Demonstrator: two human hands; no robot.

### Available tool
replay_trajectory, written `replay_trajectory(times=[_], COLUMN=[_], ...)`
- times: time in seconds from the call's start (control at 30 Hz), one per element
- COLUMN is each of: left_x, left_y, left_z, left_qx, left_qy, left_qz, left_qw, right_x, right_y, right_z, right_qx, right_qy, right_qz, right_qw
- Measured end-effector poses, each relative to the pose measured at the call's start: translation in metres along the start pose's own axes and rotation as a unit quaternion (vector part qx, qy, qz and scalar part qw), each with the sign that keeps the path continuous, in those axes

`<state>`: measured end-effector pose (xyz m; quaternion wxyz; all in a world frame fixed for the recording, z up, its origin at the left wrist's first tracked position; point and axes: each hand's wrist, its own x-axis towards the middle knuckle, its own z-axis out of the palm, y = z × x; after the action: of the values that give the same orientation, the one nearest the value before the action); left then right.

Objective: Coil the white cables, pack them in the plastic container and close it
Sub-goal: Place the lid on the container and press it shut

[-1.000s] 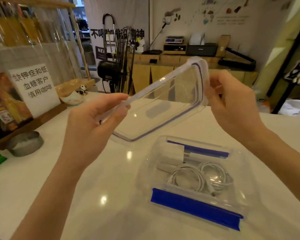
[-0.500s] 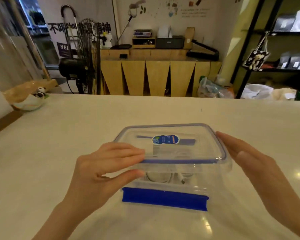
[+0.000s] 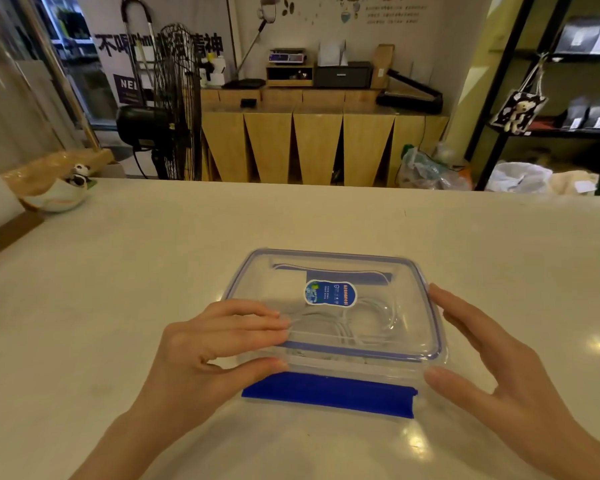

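Plastic container (image 3: 329,362) lid (image 3: 336,271) resting unlatched; left hand (image 3: 201,355) pinching 9 o'clock edge, right hand (image 3: 492,368) fingers straight, bracing 3 o'clock; uneven pressing risking lid skewing.

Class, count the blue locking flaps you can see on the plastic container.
2. One flap lies folded out along the near side of the container; the other flap shows through the lid at the far side. The short sides show none.

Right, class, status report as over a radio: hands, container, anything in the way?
Left hand pinching lid edge; right hand flat against its side. Lid on container, cables inside, blue latch not yet up. Nothing in the way.
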<state>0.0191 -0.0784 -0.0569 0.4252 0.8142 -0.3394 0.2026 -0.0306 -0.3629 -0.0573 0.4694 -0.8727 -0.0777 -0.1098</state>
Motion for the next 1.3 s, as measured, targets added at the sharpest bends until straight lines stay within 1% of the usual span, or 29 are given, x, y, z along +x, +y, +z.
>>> replay_trajectory(times=[0.23, 0.4, 0.53, 0.8, 0.9, 1.0, 1.07, 1.1, 1.3], left_x=[-0.002, -0.004, -0.004, -0.011, -0.01, -0.009, -0.01, -0.011, -0.013], left_y=[0.001, 0.003, 0.002, 0.001, 0.001, 0.001, 0.001, 0.0, -0.004], left_z=[0.001, 0.005, 0.004, 0.009, 0.01, 0.011, 0.012, 0.012, 0.013], left_qx=[0.009, 0.064, 0.042, 0.052, 0.053, 0.066, 0.063, 0.063, 0.089], left_qy=[-0.004, -0.022, -0.014, 0.025, 0.025, 0.024, 0.032, 0.036, 0.035], left_qz=[0.011, 0.048, 0.04, 0.082, 0.087, 0.095, 0.093, 0.094, 0.108], left_qw=[1.0, 0.997, 0.998, 0.995, 0.994, 0.993, 0.993, 0.993, 0.99], right_x=[0.001, -0.003, -0.005, -0.004, -0.001, 0.002, 0.004, 0.006, 0.008], right_y=[0.004, 0.002, 0.007, 0.01, 0.004, -0.004, -0.007, -0.007, -0.002], right_z=[-0.001, -0.001, 0.0, 0.0, 0.004, 0.013, 0.022, 0.025, 0.031], right_qx=[0.012, -0.035, -0.06, -0.108, -0.159, -0.246, -0.293, -0.3, -0.279], right_qy=[-0.009, 0.008, 0.011, 0.014, 0.008, -0.01, -0.031, -0.031, 0.009], right_qz=[-0.012, -0.021, -0.048, -0.096, -0.182, -0.282, -0.329, -0.345, -0.38], right_qw=[1.0, 0.999, 0.997, 0.989, 0.97, 0.927, 0.897, 0.889, 0.882])
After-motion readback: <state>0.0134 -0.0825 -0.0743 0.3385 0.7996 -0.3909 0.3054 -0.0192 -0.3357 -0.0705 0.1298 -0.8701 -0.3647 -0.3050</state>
